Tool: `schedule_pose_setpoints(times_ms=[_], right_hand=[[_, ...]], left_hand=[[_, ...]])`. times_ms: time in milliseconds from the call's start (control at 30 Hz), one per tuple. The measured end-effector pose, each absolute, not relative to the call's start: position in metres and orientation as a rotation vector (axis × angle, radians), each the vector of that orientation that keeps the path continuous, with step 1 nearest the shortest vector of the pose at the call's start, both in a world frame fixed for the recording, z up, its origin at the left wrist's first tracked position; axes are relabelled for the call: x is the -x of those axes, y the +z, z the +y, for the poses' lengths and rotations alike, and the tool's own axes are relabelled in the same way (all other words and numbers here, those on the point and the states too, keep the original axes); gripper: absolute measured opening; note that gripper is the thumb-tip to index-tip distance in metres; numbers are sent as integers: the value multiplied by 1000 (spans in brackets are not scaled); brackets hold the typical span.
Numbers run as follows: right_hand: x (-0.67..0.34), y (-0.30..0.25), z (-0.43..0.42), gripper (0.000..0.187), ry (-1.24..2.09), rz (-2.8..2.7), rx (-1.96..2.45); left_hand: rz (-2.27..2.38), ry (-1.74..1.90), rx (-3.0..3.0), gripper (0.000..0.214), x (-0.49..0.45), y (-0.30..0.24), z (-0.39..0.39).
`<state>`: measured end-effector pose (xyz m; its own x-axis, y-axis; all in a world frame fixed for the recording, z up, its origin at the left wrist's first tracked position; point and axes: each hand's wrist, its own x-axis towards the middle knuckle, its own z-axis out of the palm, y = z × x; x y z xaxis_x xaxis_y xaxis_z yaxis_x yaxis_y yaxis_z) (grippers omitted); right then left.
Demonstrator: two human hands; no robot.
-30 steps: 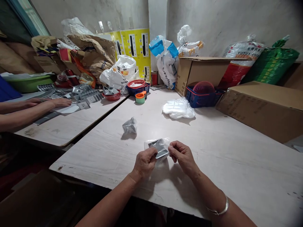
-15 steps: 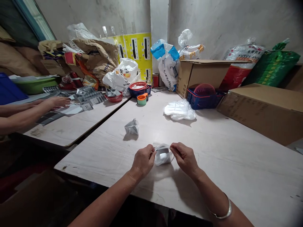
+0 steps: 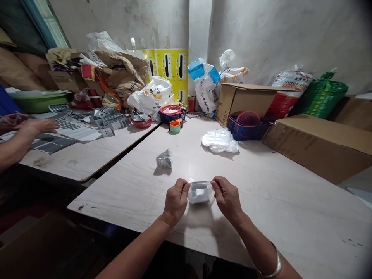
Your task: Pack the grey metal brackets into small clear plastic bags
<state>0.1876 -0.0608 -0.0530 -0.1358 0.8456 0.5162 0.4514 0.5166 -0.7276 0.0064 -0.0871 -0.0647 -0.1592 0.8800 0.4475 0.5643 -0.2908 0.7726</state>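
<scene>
My left hand (image 3: 176,200) and my right hand (image 3: 227,197) each pinch one side of a small clear plastic bag (image 3: 200,192) with a grey metal piece inside. I hold it just above the pale wooden table (image 3: 261,186), near the front edge. A second bagged metal piece (image 3: 164,159) lies on the table a little beyond my left hand. A pile of clear plastic bags (image 3: 220,140) rests farther back.
A cardboard box (image 3: 319,141) lies at the right, a blue basket (image 3: 247,130) and another open box (image 3: 247,99) behind it. Small red and orange bowls (image 3: 174,124) sit at the back. Another person's hands (image 3: 35,126) work among metal parts (image 3: 107,120) on the left table.
The bag went from lying flat and open in my fingers to folded small between both hands. The other person's hands drew back to the left.
</scene>
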Motion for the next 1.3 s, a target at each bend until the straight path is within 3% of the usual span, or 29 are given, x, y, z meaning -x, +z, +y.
schedule_pose_setpoints(times_ms=[267, 500, 633, 733, 933, 1167, 1300], right_hand=[[-173, -35, -70, 15, 745, -1517, 1004], [-186, -36, -93, 7, 837, -1834, 913], [-191, -44, -104, 35, 876, -2096, 900], [-187, -49, -105, 48, 652, -2151, 1067], [-166, -44, -97, 30, 26, -2174, 1449], [-145, -47, -87, 23, 38, -2268, 1611], [-144, -57, -82, 27, 61, -2358, 1515]], left_hand=[[1420, 1540, -1593, 17, -10, -48, -79], [1381, 1434, -1673, 16, 0, -62, -94], [1351, 1362, -1697, 16, 6, -79, -110], [1330, 1354, -1748, 15, 7, -87, -118], [1282, 1330, -1866, 12, 5, -93, -124], [1215, 1263, -1958, 9, 0, -90, -137], [1285, 1250, -1676, 13, 2, -88, -137]])
